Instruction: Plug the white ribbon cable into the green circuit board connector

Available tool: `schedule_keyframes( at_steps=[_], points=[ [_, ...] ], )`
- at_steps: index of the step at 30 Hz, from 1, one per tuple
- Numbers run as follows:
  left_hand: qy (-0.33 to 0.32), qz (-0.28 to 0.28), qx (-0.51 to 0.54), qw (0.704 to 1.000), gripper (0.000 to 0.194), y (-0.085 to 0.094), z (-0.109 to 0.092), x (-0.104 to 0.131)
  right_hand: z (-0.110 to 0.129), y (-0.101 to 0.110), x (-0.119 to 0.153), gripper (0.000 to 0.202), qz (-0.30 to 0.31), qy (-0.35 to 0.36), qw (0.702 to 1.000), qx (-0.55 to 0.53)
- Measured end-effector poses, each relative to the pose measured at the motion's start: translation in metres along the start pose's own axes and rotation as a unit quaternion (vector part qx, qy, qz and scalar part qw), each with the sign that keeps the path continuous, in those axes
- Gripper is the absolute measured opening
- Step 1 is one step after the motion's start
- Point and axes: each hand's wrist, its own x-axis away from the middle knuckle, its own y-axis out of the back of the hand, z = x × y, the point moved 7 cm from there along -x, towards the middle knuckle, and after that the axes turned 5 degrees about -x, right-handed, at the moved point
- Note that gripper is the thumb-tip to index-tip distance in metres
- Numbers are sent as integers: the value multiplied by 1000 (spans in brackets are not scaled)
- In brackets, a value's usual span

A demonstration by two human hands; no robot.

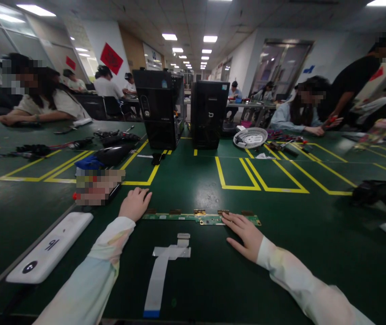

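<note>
A long, narrow green circuit board with several brown-gold flexible tabs along its far edge lies flat on the dark green table. My left hand rests by the board's left end, its fingers apart and holding nothing. Over the right end, my right hand is open, with its fingertips on or just above the board and its thumb spread toward me. Between my forearms lies a white flat ribbon cable with a blue end and a crosswise strip near its top.
Left of my arm is a white power bank. Beyond it lie a blurred-out item and a black-and-blue tool. Two black computer towers stand ahead, near a white basket. Yellow tape marks the table; people sit around it.
</note>
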Motion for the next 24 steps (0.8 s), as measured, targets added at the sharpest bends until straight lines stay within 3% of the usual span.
schedule_keyframes(
  at_steps=[5,14,19,24],
  points=[
    [-3,-16,25,1000,52,6,0,2,5,-2,-8,49,2,3,1000,-5],
    [-39,-96,59,993,46,45,-14,32,6,-2,-9,46,-12,15,1000,-15],
    [-98,-85,87,988,41,62,-30,50,3,3,-6,39,-42,22,999,-8],
    [-190,-10,158,969,35,76,-69,100,-6,10,-1,33,-58,5,998,-3]
  ],
)
